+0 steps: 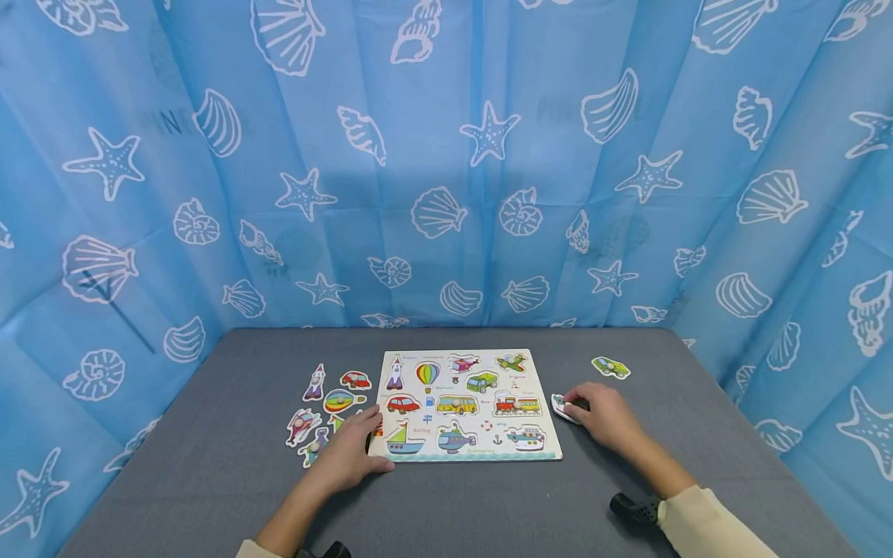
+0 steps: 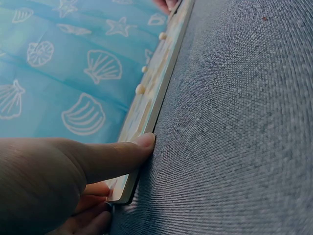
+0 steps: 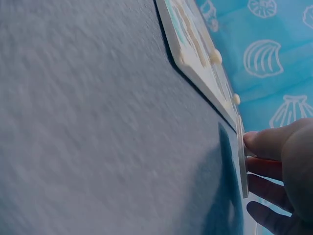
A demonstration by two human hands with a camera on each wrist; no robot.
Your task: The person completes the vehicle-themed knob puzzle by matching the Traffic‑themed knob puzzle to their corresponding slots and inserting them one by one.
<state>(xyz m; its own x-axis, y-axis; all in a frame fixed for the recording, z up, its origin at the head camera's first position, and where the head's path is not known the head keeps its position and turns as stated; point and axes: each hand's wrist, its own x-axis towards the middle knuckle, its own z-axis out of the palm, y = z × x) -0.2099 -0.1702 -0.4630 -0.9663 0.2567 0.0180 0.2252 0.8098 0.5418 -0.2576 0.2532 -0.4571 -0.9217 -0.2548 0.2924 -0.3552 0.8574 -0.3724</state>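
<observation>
A wooden vehicle puzzle board (image 1: 446, 457) lies flat on the grey table, with small knobs standing up from it in the left wrist view. My left hand (image 1: 349, 453) holds its near left corner, the thumb (image 2: 122, 159) along the front edge and the fingers at the left side. Just off the board's right edge, my right hand (image 1: 605, 416) pinches a thin puzzle piece (image 3: 241, 164) between thumb and fingers. That piece is pale-edged, tilted in the right wrist view, and its picture is mostly hidden. Beyond this hand lies a green truck piece (image 1: 610, 367).
Left of the board are several loose pieces: a rocket (image 1: 315, 382), a red car (image 1: 356, 380), a hot-air balloon (image 1: 342, 401) and a helicopter (image 1: 303, 427). Others are partly covered by the left hand. A blue shell-patterned curtain (image 1: 432, 256) surrounds the table's back and sides.
</observation>
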